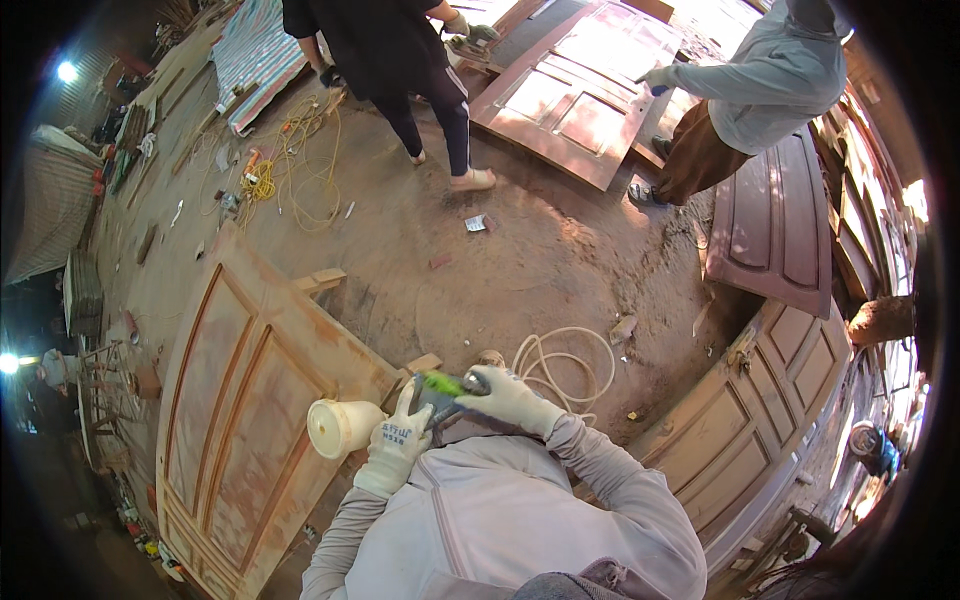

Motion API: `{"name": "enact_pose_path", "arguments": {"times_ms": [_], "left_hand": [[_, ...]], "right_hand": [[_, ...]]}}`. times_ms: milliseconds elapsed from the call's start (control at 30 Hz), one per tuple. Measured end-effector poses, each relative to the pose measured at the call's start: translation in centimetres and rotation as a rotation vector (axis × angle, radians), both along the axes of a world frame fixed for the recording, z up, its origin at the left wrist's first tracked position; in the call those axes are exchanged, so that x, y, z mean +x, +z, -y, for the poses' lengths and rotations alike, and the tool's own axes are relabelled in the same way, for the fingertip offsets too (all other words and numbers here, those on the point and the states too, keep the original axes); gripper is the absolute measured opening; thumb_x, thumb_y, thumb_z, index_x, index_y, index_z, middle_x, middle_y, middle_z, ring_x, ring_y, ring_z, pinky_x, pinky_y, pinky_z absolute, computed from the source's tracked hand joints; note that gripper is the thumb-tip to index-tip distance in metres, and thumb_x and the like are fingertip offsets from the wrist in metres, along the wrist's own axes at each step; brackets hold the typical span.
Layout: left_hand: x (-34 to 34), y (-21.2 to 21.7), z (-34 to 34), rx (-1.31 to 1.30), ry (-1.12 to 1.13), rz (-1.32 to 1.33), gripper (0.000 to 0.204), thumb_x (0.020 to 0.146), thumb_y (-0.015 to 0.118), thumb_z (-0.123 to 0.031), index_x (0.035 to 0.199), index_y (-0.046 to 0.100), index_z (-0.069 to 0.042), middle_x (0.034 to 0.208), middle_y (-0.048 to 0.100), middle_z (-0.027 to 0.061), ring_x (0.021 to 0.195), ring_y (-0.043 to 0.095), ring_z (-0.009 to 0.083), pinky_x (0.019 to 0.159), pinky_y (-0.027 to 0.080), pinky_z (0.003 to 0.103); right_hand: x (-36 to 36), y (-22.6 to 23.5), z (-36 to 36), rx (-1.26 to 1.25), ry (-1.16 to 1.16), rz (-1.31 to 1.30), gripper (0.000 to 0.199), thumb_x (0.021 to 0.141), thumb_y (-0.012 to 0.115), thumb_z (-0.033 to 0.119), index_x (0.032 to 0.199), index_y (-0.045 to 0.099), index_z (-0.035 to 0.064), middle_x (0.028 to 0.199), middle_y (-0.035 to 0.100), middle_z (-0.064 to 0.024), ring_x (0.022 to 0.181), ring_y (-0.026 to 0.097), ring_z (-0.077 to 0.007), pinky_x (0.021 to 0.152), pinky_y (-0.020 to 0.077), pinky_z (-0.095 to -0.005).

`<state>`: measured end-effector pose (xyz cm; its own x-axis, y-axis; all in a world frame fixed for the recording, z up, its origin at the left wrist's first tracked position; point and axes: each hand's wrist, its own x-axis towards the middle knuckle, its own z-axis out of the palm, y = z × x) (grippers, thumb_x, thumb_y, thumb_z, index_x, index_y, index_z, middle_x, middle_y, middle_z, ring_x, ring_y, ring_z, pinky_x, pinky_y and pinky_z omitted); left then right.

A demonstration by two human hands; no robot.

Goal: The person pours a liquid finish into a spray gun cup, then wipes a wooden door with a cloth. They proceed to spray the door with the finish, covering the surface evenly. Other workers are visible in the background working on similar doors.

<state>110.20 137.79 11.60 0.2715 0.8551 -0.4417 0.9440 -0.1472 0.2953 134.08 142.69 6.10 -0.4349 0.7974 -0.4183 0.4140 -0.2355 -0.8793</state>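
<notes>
In front of my chest, my left hand (395, 447), in a white glove, is closed round the dark metal body of what looks like a spray gun. A cream-white plastic cup (340, 429) juts out to its left. My right hand (512, 400), gloved too, grips a green and black tool (445, 384) whose green end reaches the left hand's fingertips. Whether it touches the gun I cannot tell. A tan wooden door panel (262, 385) leans at my left, just beyond the cup. The fingers hide most of the gun.
A pale hose (540, 352) lies coiled on the dirt floor ahead. More panelled doors (760, 420) lean at my right. Two people stand by a reddish door (590, 95) at the far side. Yellow cable (262, 180) lies tangled far left, near a striped sheet (262, 50).
</notes>
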Motion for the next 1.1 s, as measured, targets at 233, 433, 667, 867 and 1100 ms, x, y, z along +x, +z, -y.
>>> {"name": "enact_pose_path", "arguments": {"times_ms": [233,433,667,867,1100], "left_hand": [[-0.8,-0.7,1.2,0.072,0.052,0.179,0.048,0.086,0.072,-0.021,0.131,0.063,-0.008,0.124,0.064,0.0174,0.098,0.069,0.0361,0.082,0.056,0.043],[-0.7,-0.4,1.5,0.08,0.053,0.193,0.052,0.089,0.071,-0.022,0.136,0.058,-0.004,0.105,0.069,0.0156,0.093,0.068,0.0347,0.078,0.055,0.043],[-0.5,-0.6,1.5,-0.002,0.147,0.176,0.084,0.086,0.075,-0.022,0.155,0.031,-0.004,0.098,0.071,0.0184,0.086,0.07,0.0338,0.074,0.056,0.044],[0.3,-0.4,1.3,-0.002,0.169,0.04,0.093,0.084,0.077,-0.026,0.157,0.024,0.001,0.088,0.071,0.02,0.076,0.071,0.035,0.068,0.056,0.045],[0.4,-0.7,2.0,-0.056,0.253,0.05,0.088,0.083,0.077,-0.028,0.153,0.032,0.001,0.09,0.072,0.0217,0.08,0.071,0.0374,0.07,0.056,0.045]], "right_hand": [[3.1,-3.9,-1.3,0.037,-0.258,0.228,0.044,0.086,0.072,0.043,0.097,0.065,0.0016,0.092,0.07,-0.0231,0.091,0.068,-0.0405,0.077,0.053,-0.0459],[2.3,-5.4,-0.2,0.179,-0.203,0.428,0.046,0.088,0.069,0.048,0.099,0.066,0.0037,0.096,0.071,-0.0224,0.093,0.069,-0.0401,0.078,0.0535,-0.0486],[-1.7,-1.7,-0.7,0.134,-0.065,0.165,0.04,0.089,0.07,0.043,0.1,0.068,0.0045,0.089,0.07,-0.0208,0.088,0.069,-0.0395,0.074,0.0523,-0.0471],[-4.6,0.6,-1.4,0.172,0.153,0.137,0.036,0.094,0.061,0.041,0.104,0.066,0.0067,0.095,0.072,-0.0186,0.09,0.07,-0.037,0.079,0.0544,-0.0459],[-6.1,-1.5,-1.1,0.165,0.314,0.107,0.034,0.093,0.057,0.038,0.107,0.063,0.0071,0.097,0.072,-0.0189,0.097,0.069,-0.0381,0.086,0.0529,-0.0487]]}}
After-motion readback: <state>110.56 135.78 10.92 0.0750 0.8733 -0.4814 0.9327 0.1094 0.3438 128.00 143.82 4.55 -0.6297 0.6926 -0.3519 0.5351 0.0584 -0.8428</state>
